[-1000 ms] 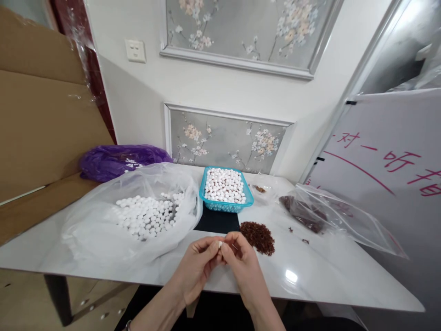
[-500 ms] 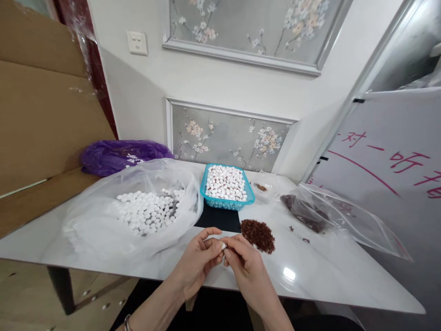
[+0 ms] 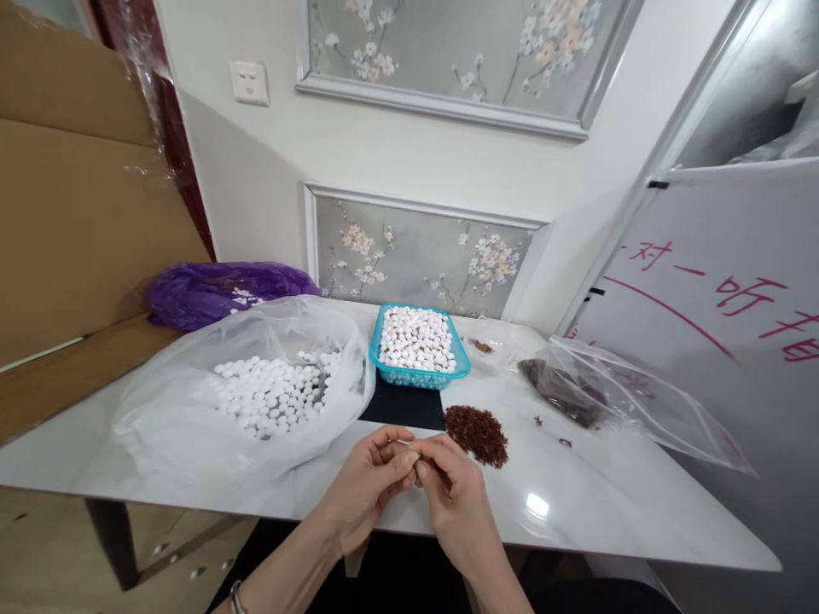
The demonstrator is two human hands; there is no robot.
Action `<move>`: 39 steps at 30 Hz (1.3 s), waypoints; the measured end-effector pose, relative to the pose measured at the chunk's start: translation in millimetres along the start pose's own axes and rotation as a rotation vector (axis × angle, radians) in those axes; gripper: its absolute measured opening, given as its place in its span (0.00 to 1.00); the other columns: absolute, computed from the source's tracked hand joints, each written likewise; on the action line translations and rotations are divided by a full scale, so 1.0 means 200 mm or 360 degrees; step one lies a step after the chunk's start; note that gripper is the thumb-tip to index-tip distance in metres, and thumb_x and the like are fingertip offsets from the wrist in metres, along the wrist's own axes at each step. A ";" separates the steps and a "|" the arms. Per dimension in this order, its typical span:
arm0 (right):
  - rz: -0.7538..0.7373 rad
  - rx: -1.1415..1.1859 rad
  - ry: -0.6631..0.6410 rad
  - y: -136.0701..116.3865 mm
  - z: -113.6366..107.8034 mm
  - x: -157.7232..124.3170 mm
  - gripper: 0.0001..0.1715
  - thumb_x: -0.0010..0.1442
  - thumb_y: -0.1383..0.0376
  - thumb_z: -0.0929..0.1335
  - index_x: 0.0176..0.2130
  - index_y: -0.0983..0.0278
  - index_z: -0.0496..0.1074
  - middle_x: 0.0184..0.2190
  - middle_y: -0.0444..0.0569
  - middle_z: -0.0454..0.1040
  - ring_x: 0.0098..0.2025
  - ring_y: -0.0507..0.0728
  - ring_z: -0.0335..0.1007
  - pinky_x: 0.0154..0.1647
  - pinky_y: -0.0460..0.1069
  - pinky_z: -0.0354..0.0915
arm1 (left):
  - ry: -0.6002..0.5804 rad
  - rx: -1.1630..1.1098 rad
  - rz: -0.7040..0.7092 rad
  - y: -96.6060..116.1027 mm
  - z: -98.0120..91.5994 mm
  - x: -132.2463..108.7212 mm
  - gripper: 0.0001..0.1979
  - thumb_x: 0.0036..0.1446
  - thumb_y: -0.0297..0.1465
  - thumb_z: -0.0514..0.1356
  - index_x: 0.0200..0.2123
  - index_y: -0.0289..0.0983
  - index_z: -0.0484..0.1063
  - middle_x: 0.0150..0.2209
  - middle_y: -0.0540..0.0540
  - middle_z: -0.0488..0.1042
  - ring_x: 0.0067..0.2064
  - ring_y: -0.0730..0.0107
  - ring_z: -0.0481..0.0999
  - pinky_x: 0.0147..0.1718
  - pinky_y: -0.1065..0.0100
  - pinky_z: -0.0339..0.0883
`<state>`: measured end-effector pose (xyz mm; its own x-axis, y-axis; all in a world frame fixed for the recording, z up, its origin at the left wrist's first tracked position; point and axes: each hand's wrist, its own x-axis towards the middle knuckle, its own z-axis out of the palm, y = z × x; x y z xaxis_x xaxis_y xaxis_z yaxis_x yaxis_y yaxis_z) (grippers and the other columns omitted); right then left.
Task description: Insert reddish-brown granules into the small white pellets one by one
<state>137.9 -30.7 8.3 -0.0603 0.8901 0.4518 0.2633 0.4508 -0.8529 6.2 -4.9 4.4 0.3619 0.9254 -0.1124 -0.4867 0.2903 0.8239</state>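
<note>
Over the front edge of the table, my left hand (image 3: 377,473) and my right hand (image 3: 451,477) meet fingertip to fingertip. Between them is a small white ball (image 3: 416,457), mostly covered by the fingers; the left thumb and fingers pinch it. My right fingers are closed at its other side, and what they pinch is too small to make out. Just beyond the right hand lies a pile of small reddish-brown pieces (image 3: 477,433). Left of my hands, an open clear plastic bag (image 3: 172,426) holds many white balls (image 3: 275,394).
A blue basket (image 3: 466,362) full of white balls with reddish-brown bits stands on a black mat (image 3: 403,405). A zip bag of dark brown material (image 3: 563,392) and a smaller clear bag (image 3: 502,341) lie to the right. A purple bag (image 3: 192,290) sits back left.
Both hands stay together in nearly the same place, with slight finger movement. Less of the white ball shows between the fingertips now. The view has shifted slightly.
</note>
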 end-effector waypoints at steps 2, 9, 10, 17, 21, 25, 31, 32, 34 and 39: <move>-0.0015 -0.0004 0.0029 0.01 0.01 0.00 0.14 0.60 0.71 0.62 0.38 0.62 0.75 0.30 0.48 0.70 0.31 0.54 0.68 0.32 0.47 0.65 | -0.0007 0.0007 -0.0013 0.00 0.00 0.00 0.13 0.44 0.30 0.68 0.35 0.34 0.72 0.24 0.51 0.71 0.25 0.80 0.67 0.29 0.76 0.62; 0.0002 -0.0017 0.0047 0.01 -0.01 0.00 0.13 0.58 0.71 0.63 0.37 0.62 0.76 0.30 0.48 0.71 0.31 0.54 0.68 0.30 0.46 0.65 | -0.0039 0.0042 -0.0040 0.00 -0.01 0.01 0.13 0.44 0.29 0.68 0.35 0.34 0.73 0.23 0.51 0.71 0.25 0.80 0.67 0.30 0.77 0.63; 0.0022 -0.0017 0.0039 0.01 -0.01 -0.01 0.12 0.58 0.71 0.63 0.37 0.62 0.76 0.29 0.48 0.71 0.30 0.53 0.68 0.30 0.46 0.65 | -0.0041 0.0032 -0.0040 0.00 -0.01 0.00 0.12 0.45 0.28 0.68 0.35 0.34 0.73 0.23 0.51 0.71 0.25 0.81 0.67 0.29 0.77 0.63; 0.0119 0.0094 0.0104 0.04 -0.06 -0.03 0.21 0.59 0.65 0.65 0.53 0.62 0.67 0.34 0.48 0.71 0.31 0.52 0.68 0.33 0.46 0.68 | -0.0013 -0.0259 -0.0136 0.00 -0.02 0.01 0.10 0.49 0.26 0.65 0.37 0.35 0.74 0.28 0.49 0.74 0.28 0.81 0.72 0.34 0.79 0.68; 0.0120 -0.0044 0.0165 0.09 -0.15 -0.05 0.16 0.61 0.63 0.63 0.47 0.63 0.71 0.28 0.47 0.70 0.27 0.52 0.68 0.31 0.46 0.67 | 0.0044 -0.0298 -0.0193 0.02 -0.02 0.01 0.07 0.50 0.25 0.64 0.35 0.33 0.75 0.29 0.47 0.74 0.29 0.81 0.73 0.34 0.80 0.69; 0.0198 -0.0185 0.0283 0.14 -0.24 -0.08 0.14 0.60 0.61 0.64 0.42 0.63 0.74 0.28 0.47 0.72 0.27 0.53 0.68 0.30 0.45 0.67 | 0.0019 -0.0309 -0.0231 0.03 -0.02 0.00 0.06 0.52 0.27 0.63 0.34 0.31 0.76 0.32 0.46 0.74 0.31 0.80 0.74 0.36 0.79 0.70; 0.0309 -0.0311 0.0435 0.19 -0.35 -0.13 0.15 0.60 0.59 0.64 0.41 0.63 0.73 0.27 0.47 0.72 0.28 0.54 0.67 0.31 0.47 0.67 | 0.0011 -0.0194 -0.0215 0.03 -0.02 0.00 0.07 0.48 0.23 0.65 0.34 0.33 0.77 0.31 0.47 0.75 0.30 0.81 0.74 0.35 0.80 0.69; 0.0326 -0.0325 0.0449 0.19 -0.36 -0.13 0.15 0.60 0.58 0.63 0.41 0.63 0.73 0.27 0.47 0.72 0.28 0.54 0.68 0.31 0.47 0.67 | 0.0021 -0.0173 -0.0204 0.03 -0.02 0.00 0.07 0.48 0.23 0.65 0.33 0.33 0.77 0.31 0.47 0.75 0.30 0.81 0.73 0.34 0.80 0.69; 0.0347 -0.0378 0.0466 0.19 -0.38 -0.14 0.15 0.61 0.58 0.63 0.41 0.63 0.73 0.29 0.48 0.73 0.29 0.54 0.68 0.31 0.47 0.67 | 0.0031 -0.0140 -0.0177 0.03 -0.02 0.00 0.06 0.48 0.23 0.65 0.32 0.33 0.77 0.31 0.48 0.75 0.30 0.81 0.73 0.34 0.79 0.70; 0.0230 -0.0749 0.0383 0.20 -0.34 -0.13 0.14 0.62 0.62 0.61 0.39 0.63 0.73 0.34 0.51 0.74 0.32 0.56 0.70 0.34 0.49 0.66 | 0.0048 -0.0047 -0.0078 0.02 -0.02 0.01 0.05 0.45 0.23 0.67 0.29 0.33 0.77 0.30 0.48 0.75 0.30 0.81 0.72 0.33 0.79 0.69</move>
<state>214.8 -39.8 -18.9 0.2160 0.8753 0.4327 0.6584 0.1967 -0.7265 1.3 -1.5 4.5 0.3621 0.9166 -0.1693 -0.4921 0.3423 0.8004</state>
